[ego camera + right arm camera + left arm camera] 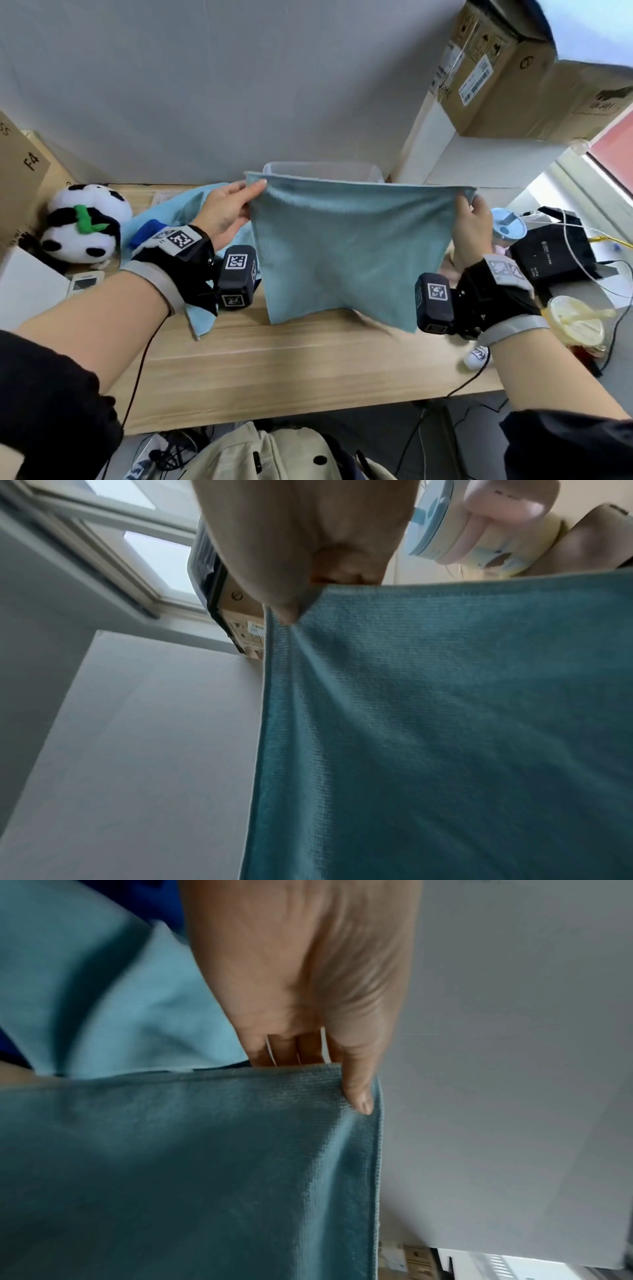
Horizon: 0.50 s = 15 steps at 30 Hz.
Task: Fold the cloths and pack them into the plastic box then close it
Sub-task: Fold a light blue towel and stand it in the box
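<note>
A teal cloth (pixel 346 253) hangs spread in the air above the wooden table (pixel 291 370), its lower edge brushing the tabletop. My left hand (pixel 229 212) pinches its upper left corner; in the left wrist view the thumb (pixel 359 1093) lies over the teal cloth (pixel 212 1164). My right hand (pixel 471 222) pinches the upper right corner, seen in the right wrist view as the thumb (pixel 287 610) on the teal cloth (pixel 445 723). Behind the cloth stands the clear plastic box (pixel 322 169), mostly hidden. A lighter blue cloth (pixel 178 212) lies crumpled at the left.
A plush panda (pixel 84 226) sits at the table's left. At the right are a cup with a blue lid (pixel 508 228), a black device (pixel 555 246) with cables and a lidded drink cup (pixel 575 325). Cardboard boxes (pixel 513 68) stand on the white cabinet at the back right.
</note>
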Available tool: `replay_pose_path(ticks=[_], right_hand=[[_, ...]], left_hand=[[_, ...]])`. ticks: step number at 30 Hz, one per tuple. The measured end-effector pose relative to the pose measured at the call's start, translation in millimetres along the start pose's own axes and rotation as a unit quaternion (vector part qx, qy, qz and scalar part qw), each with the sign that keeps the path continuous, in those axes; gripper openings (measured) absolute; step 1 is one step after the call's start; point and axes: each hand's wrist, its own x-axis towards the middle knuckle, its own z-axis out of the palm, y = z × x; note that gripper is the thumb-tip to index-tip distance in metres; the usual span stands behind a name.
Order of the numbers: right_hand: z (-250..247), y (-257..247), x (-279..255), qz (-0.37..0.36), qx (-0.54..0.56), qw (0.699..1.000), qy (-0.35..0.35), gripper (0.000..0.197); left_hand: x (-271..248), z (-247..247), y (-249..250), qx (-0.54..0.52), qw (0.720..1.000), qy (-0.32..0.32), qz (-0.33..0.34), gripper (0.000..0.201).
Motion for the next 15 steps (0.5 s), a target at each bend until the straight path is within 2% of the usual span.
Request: replay_pose_path(ticks=[3, 5, 9, 11, 12, 13, 15], right_hand=[[-4.2, -15.4, -0.5, -0.001, 0.082, 0.997, 0.002, 0.025], [-7.9, -21.1, -6.7, -0.011, 0.106, 0.994, -0.002, 0.028], [-13.9, -2.9, -22.5, 0.026, 0.102, 0.992, -0.066, 0.017], [-16.3, 17.2, -32.3, 0.08, 0.074, 0.988, -0.109, 0.014], [-17.1, 28.3, -37.7, 0.108, 0.052, 0.985, -0.124, 0.014], [-17.6, 41.7, -41.5, 0.134, 0.012, 0.981, -0.138, 0.015], [-17.7, 72.7, -47.1, 0.179, -0.12, 0.959, -0.186, 0.022]], left_hand=[[-4.1, 10.0, 19.7, -0.059, 0.997, -0.021, 0.039, 0.014], [-8.5, 12.8, 22.0, -0.061, 0.997, -0.022, 0.045, 0.017], [-15.4, 1.1, -7.2, -0.006, 1.0, -0.011, 0.004, 0.017], [-19.6, -9.7, -32.8, 0.028, 0.999, -0.002, -0.044, 0.028], [-22.9, -14.9, -47.0, 0.044, 0.997, 0.003, -0.069, 0.024], [-26.5, -19.9, -62.2, 0.06, 0.994, 0.001, -0.096, 0.018], [-30.9, -28.8, -94.3, 0.106, 0.985, -0.006, -0.136, 0.029]])
